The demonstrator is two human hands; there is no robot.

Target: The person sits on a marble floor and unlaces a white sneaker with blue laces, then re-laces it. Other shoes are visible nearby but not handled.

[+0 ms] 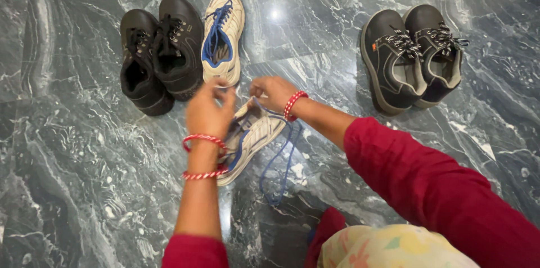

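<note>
Reaching forward with wrists bent, left hand (207,111) and right hand (274,92) each grip pinched on the white sneaker's (253,136) blue lace (281,161).

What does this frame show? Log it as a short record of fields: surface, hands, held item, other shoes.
surface: dark grey marble floor
left hand: at the top of the white and blue sneaker, grip blurred
right hand: pinching the blue lace, which trails loose onto the floor
other shoes: matching white sneaker beside a black pair at upper left; second black pair at upper right
</note>
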